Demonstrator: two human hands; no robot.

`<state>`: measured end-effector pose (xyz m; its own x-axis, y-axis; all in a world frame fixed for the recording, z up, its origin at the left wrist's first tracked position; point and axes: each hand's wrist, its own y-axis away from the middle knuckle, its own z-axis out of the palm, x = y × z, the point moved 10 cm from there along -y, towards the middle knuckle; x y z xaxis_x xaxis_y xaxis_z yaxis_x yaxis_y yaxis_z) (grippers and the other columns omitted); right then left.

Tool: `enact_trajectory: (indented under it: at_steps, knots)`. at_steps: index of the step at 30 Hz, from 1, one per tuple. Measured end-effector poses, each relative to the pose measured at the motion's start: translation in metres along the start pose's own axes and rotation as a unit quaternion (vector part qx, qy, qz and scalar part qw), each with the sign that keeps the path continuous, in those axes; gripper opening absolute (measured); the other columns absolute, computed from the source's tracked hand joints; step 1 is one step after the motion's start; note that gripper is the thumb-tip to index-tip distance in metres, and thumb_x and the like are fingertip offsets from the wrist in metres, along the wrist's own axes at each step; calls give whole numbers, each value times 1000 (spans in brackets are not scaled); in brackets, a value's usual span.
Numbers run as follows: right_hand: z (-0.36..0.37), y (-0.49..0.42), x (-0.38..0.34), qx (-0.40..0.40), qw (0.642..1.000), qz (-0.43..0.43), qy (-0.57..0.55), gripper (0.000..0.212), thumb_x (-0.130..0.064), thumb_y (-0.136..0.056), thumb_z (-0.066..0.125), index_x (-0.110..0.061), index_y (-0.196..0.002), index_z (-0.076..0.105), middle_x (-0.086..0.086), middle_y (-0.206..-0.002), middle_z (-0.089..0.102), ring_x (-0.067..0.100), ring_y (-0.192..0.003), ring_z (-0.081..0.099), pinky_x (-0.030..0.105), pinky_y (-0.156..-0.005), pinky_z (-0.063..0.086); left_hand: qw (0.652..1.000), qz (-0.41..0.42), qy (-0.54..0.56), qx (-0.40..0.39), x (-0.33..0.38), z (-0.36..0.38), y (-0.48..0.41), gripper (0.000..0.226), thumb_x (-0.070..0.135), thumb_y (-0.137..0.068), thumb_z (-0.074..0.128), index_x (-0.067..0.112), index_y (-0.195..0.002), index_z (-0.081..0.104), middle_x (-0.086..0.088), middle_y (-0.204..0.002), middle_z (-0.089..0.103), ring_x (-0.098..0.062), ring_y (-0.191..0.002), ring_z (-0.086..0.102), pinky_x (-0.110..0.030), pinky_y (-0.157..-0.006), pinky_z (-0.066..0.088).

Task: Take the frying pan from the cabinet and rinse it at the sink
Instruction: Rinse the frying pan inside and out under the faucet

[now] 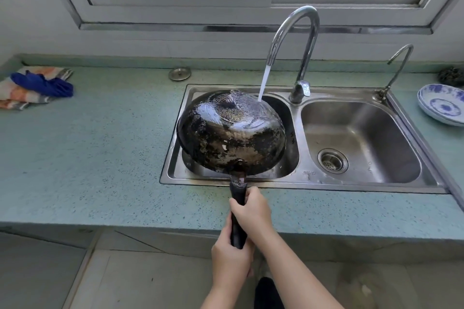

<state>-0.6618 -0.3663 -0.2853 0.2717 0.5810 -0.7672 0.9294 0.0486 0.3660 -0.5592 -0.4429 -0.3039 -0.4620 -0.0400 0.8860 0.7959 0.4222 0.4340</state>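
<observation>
Leftmost, a folded striped cloth [23, 98] lies on the teal tabletop [100, 145] with a blue cloth [44, 85] bunched on top of it. Further right, a small round metal lid [179, 74] sits on the tabletop just behind the double sink [326, 184]. The frying pan [231, 133] is held over the left basin, turned bottom up and tilted, its blackened, patchy underside facing the camera. Its black handle [238, 218] points back toward the person across the front rim. The left hand [231, 266] grips the end of the handle with fingers curled round it; the right hand [251, 211] grips the handle higher up, nearer the pan. Water [263, 83] runs from the tall curved faucet [293, 40] and strikes the far upper edge of the pan. The right basin [359, 138] shows a drain strainer [332, 160]. A thinner second faucet [399, 68] stands at the sink's right rear corner. At far right, stacked blue-and-white plates [442, 105] rest on the tabletop, with a dark scouring pad [452, 75] behind them.
</observation>
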Motion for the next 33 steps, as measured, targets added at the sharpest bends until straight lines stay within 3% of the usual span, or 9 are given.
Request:
enact_trajectory:
  at_steps: [3, 5, 9, 13, 18, 23, 26, 29, 33]
  knots:
    - [6, 1, 0, -6, 1000, -5, -21, 18, -24, -84, 59, -13, -92, 47, 1, -89, 56, 18, -81, 52, 24, -61, 36, 999, 2, -41, 12, -2, -9, -1, 69, 20, -71, 73, 45, -129, 47, 14, -92, 74, -21, -78, 72, -34, -62, 57]
    - [9, 0, 0, -6, 999, -6, -35, 17, -24, -83, 58, -13, -89, 47, 1, -85, 55, 18, -79, 51, 20, -53, 33, 998, 7, -65, 23, -2, -14, -3, 68, 19, -72, 72, 42, -130, 46, 22, -92, 70, -15, -84, 71, -37, -72, 58]
    - [13, -2, -2, -14, 997, -7, -71, 17, -24, -83, 59, -12, -87, 47, -7, -73, 49, 13, -71, 49, 17, -52, 33, 992, 35, -113, 42, 11, -20, -2, 66, 18, -75, 70, 39, -132, 45, 26, -83, 67, -11, -87, 69, -30, -76, 56]
    - [21, -1, -7, -31, 993, -15, -115, 15, -23, -83, 60, -13, -86, 49, -3, -75, 54, 11, -68, 52, 21, -55, 38, 983, 56, -164, 65, 22, -29, 1, 65, 18, -79, 66, 33, -137, 41, -2, -99, 75, -23, -94, 68, -31, -79, 53]
    - [35, -7, -21, -64, 978, -12, -197, 10, -17, -85, 59, -13, -87, 50, 0, -75, 54, 10, -67, 51, 19, -57, 40, 955, 82, -272, 80, 42, -40, -6, 68, 20, -83, 59, 32, -143, 30, -14, -94, 74, -35, -90, 65, -36, -75, 49]
    - [53, -16, -21, -96, 949, 29, -298, 13, -11, -86, 55, -12, -74, 49, 7, -71, 54, 21, -72, 60, 24, -59, 46, 909, 75, -405, 69, 54, -40, -14, 67, 25, -90, 44, 29, -147, 9, -9, -101, 70, -27, -95, 64, -31, -78, 46]
    - [61, -17, -24, -121, 921, 52, -366, 14, -3, -87, 49, -7, -74, 48, 6, -65, 57, 15, -57, 68, 21, -53, 52, 868, 76, -487, 62, 56, -38, -19, 68, 23, -92, 39, 28, -148, 1, -5, -107, 68, -23, -97, 63, -31, -79, 47]
    - [66, -16, -26, -140, 911, 61, -384, 17, -2, -89, 46, -5, -73, 50, 6, -62, 60, 11, -57, 68, 20, -54, 54, 844, 75, -528, 53, 55, -35, -23, 69, 20, -92, 37, 30, -148, -2, -2, -108, 67, -21, -97, 63, -31, -79, 47]
    - [71, -20, -23, -146, 896, 75, -412, 18, -3, -89, 45, -1, -74, 56, 7, -60, 66, 11, -59, 69, 23, -56, 53, 889, 51, -453, 44, 53, -39, -26, 70, 17, -88, 41, 40, -145, 8, -7, -104, 68, -26, -95, 62, -32, -77, 46]
